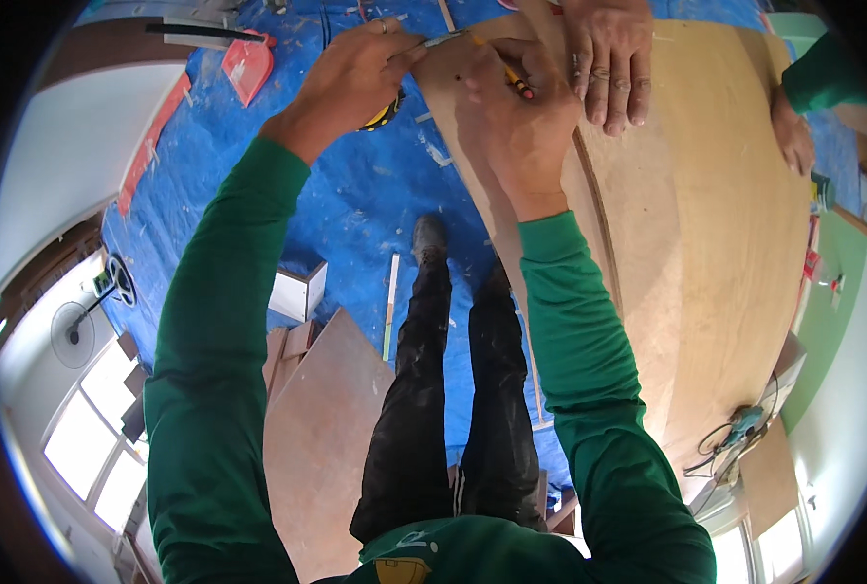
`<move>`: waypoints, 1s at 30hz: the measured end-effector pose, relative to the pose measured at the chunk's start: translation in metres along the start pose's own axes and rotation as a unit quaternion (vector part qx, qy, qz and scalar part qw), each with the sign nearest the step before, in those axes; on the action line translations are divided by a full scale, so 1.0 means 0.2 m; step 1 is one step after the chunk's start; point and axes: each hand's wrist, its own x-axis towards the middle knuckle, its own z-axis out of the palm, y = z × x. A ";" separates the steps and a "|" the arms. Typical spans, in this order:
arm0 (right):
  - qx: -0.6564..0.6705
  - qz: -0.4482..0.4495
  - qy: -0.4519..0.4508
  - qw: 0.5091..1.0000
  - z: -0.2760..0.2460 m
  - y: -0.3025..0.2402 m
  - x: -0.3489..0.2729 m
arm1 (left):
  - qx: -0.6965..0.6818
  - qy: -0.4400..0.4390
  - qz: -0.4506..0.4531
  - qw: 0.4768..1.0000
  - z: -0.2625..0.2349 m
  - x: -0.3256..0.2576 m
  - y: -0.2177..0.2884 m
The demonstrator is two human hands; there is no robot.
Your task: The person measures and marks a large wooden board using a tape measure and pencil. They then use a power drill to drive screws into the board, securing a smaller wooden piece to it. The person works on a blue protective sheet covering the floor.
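Note:
My left hand (pixel 350 78) is closed around a yellow and black tape measure (pixel 385 114), mostly hidden under the palm. Its short length of blade (pixel 447 39) reaches to the edge of a plywood sheet (pixel 725 243). My right hand (pixel 526 122) rests over the wood, fingers pinched on a yellow pencil (pixel 519 82) with a pink eraser end. Just right of it, another person's hand (pixel 612 73) lies fingers down on the wood. Beside my right wrist runs the edge of a narrower board (pixel 589 180) on the sheet.
Blue sheeting (pixel 355 195) covers the floor. Left of my legs lie a plywood offcut (pixel 326 428) and a white-sided box (pixel 299 289). At far right, a person's other hand (pixel 792 136) touches the sheet's edge. A corded power tool (pixel 745 424) sits lower right; a fan (pixel 73 335) stands left.

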 end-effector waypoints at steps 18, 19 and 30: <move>-0.042 -0.049 -0.008 0.998 -0.02 0.03 0.01 | 0.023 -0.041 -0.051 0.998 -0.01 0.01 0.02; -0.036 -0.041 -0.011 0.998 -0.02 0.02 0.01 | 0.007 -0.038 -0.058 0.998 -0.01 0.01 0.01; -0.050 -0.036 -0.012 0.998 -0.01 0.01 0.01 | -0.011 -0.037 -0.096 0.995 -0.02 0.02 0.05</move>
